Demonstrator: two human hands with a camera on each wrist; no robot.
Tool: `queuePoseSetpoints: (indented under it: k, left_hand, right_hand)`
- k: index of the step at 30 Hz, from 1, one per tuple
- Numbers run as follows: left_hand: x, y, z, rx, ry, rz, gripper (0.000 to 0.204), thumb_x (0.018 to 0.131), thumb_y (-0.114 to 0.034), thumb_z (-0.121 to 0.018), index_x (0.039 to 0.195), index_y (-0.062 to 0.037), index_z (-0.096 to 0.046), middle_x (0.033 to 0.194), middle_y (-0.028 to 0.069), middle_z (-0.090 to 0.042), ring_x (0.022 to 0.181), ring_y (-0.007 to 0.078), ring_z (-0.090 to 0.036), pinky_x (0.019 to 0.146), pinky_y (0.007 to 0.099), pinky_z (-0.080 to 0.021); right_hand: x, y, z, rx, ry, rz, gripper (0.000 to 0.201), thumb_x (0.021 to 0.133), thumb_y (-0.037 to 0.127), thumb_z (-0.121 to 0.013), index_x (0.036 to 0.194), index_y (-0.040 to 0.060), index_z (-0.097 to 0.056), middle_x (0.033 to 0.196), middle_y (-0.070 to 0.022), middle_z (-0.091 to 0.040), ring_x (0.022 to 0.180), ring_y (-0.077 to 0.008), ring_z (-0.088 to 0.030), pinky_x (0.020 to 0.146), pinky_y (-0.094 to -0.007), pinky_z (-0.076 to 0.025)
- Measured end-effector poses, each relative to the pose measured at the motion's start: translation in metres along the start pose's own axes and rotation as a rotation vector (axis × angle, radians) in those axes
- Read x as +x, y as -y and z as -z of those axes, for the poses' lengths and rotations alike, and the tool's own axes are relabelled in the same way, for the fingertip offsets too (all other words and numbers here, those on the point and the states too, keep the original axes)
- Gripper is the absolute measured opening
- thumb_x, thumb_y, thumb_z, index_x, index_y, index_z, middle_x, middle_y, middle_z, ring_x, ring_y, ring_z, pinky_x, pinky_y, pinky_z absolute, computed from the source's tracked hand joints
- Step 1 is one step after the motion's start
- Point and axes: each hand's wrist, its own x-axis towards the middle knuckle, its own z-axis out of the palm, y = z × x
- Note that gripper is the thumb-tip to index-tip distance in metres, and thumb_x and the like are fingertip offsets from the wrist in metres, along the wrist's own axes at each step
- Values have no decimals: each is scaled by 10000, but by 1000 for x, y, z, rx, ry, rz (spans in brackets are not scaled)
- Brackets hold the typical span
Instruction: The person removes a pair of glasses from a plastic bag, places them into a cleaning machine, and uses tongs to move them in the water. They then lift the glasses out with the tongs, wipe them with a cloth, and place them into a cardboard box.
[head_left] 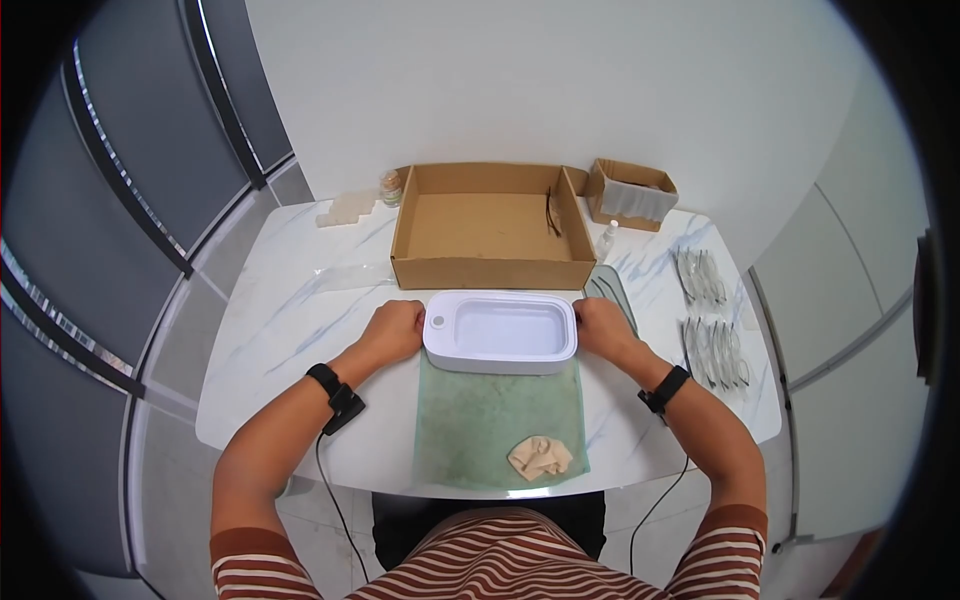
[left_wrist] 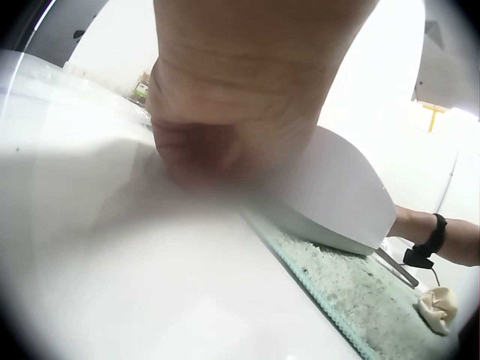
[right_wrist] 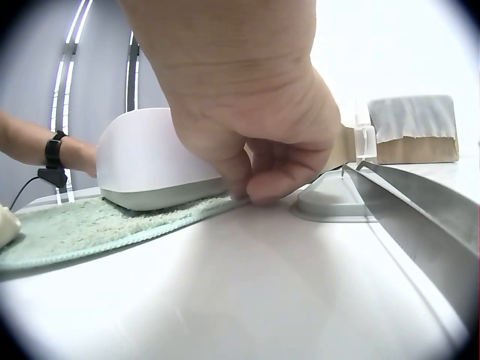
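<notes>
A white ultrasonic cleaner (head_left: 500, 362), an oblong tub with a round button at its left end, stands on the far part of a green mat (head_left: 480, 420). My left hand (head_left: 395, 330) is at the tub's left end, fingers curled at the mat's edge; its fingertips are blurred in the left wrist view. At the right end, my right hand (head_left: 604, 330) pinches the mat's edge between thumb and fingers, low on the table, as the right wrist view shows. A crumpled beige cloth (head_left: 540, 458) lies on the near right part of the mat.
Behind the tub stands an open cardboard box (head_left: 490, 274). Metal tweezers (right_wrist: 412, 217) lie on a grey tray (right_wrist: 330, 201) beside my right hand. Bagged glasses (head_left: 712, 355) lie at the right, with a small bottle (head_left: 606, 242) and a smaller carton (head_left: 630, 205) farther back.
</notes>
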Motion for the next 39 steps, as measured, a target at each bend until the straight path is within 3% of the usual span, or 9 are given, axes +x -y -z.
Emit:
queuePoseSetpoints:
  k: [9,23,28,31,34,35,36,37,39]
  left_hand:
    - [4,-3,1,-27,-48,28,159,862,-147,-606,870,-22,-703,857,242,-703,841,442,-675,767,496,-538]
    - [15,-1,-11,18,-231,122,136,853,-149,-624,839,-36,-698,821,233,-699,795,431,-680,724,509,-541]
    - [13,-3,-5,44,-194,146,135,851,-169,-658,868,-39,-689,833,221,-706,808,419,-686,720,507,-536]
    - [-8,-3,2,40,-269,125,150,864,-199,-688,926,-63,-678,820,190,-708,804,402,-680,719,501,-533]
    - [-57,-17,26,40,-103,-13,202,884,-256,-714,985,-90,-661,869,140,-693,785,367,-670,701,474,-537]
    - [-79,-20,29,54,31,-204,211,888,-278,-720,985,-101,-656,902,116,-672,778,347,-666,687,460,-539]
    - [-98,-26,34,68,158,-396,222,892,-299,-727,985,-113,-651,935,93,-651,771,326,-661,673,446,-542]
    - [-115,-38,40,181,274,-447,294,871,-342,-754,1004,-108,-638,984,79,-614,808,289,-669,663,417,-548]
    - [-136,-45,38,183,343,-572,307,864,-334,-762,1001,-95,-627,939,84,-597,825,279,-663,655,413,-555]
  right_hand:
    - [3,7,1,-16,-90,-2,179,828,164,-649,778,-1,-696,797,-250,-683,780,-442,-665,716,-529,-524]
    - [18,10,-6,-199,-269,11,142,813,184,-660,771,49,-665,689,-205,-671,670,-406,-678,607,-508,-532]
    - [22,0,-5,-242,-206,-7,137,834,176,-651,812,49,-697,687,-205,-673,671,-403,-681,610,-509,-534]
    - [10,1,9,-257,-186,-29,135,856,173,-651,849,56,-717,719,-189,-688,668,-389,-683,610,-502,-534]
    - [-29,11,33,-144,-247,47,121,869,177,-673,873,68,-724,774,-147,-706,675,-357,-685,603,-472,-534]
    - [-43,16,42,-56,-293,131,111,871,181,-691,878,75,-724,796,-120,-709,683,-336,-687,598,-449,-534]
    - [-60,22,50,-10,-217,168,114,864,194,-719,895,85,-722,808,-100,-694,687,-314,-682,593,-425,-532]
    - [-79,31,56,38,-142,206,129,857,208,-748,913,95,-721,821,-80,-678,690,-293,-676,588,-401,-529]
    - [-110,48,69,25,25,420,192,837,250,-784,955,115,-715,837,-56,-632,701,-256,-667,577,-371,-525]
